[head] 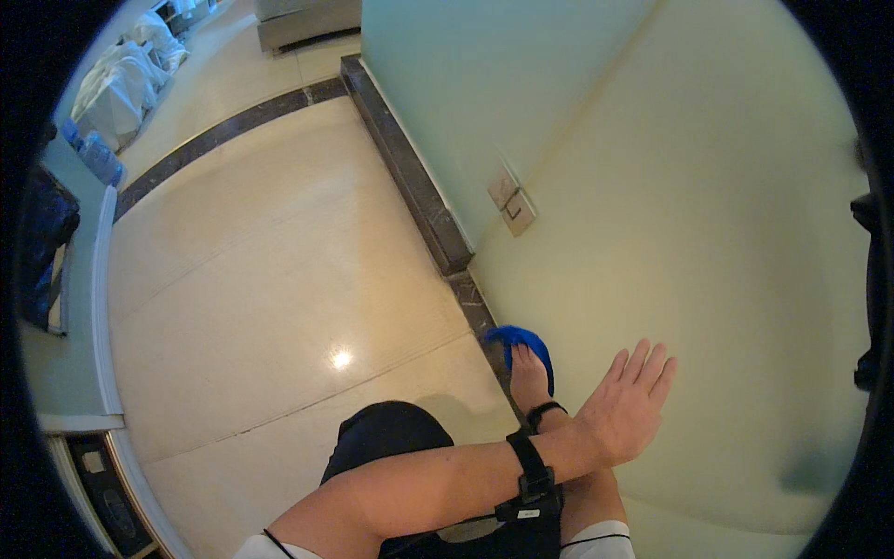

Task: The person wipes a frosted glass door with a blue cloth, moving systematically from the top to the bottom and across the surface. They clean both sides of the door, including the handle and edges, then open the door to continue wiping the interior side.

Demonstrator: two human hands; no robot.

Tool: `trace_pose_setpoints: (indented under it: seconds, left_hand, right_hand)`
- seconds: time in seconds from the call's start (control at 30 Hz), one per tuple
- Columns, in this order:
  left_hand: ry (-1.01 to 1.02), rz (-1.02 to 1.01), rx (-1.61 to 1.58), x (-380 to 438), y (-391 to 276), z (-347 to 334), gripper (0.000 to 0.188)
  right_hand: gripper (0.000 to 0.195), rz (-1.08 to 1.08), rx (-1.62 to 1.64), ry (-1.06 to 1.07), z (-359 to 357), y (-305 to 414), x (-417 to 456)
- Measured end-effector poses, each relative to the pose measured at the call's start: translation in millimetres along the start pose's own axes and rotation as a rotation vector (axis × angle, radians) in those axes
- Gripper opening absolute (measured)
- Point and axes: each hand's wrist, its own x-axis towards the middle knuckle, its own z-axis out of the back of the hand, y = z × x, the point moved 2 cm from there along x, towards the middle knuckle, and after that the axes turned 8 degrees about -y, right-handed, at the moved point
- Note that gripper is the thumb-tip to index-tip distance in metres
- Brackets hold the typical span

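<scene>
Low on the pale wall [698,244], my right hand [529,377] presses a blue cloth [536,341] just above the dark stone skirting [469,300]. Part of the cloth is hidden under that hand. My left arm crosses over the right one. At its end, my left hand [625,419] lies flat on the wall with its fingers spread, holding nothing. Black straps [529,461] circle both wrists. Beneath the arms shows my dark-clad knee [391,426].
Two switch or socket plates [512,199] sit on the wall near its corner. Glossy beige tiles [279,279] cover the floor. Clear plastic bottles [101,157] and white bags [115,87] stand far left. A dark-fronted cabinet unit [112,482] is at lower left.
</scene>
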Motion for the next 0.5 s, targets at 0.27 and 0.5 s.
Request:
trace_pose_setpoints:
  seconds: [0.27, 0.5]
  left_hand:
    - [-0.386, 0.037, -0.007, 14.5, 19.0, 45.9, 0.077]
    - [-0.586, -0.057, -0.066, 20.7, 1.4, 61.6, 0.076]
  right_hand:
    - [0.052, -0.13, 0.162, -0.321, 227.9, -69.6, 127.8]
    - [0.054, -0.344, 0.198, -0.437, 325.3, -136.5, -7.9]
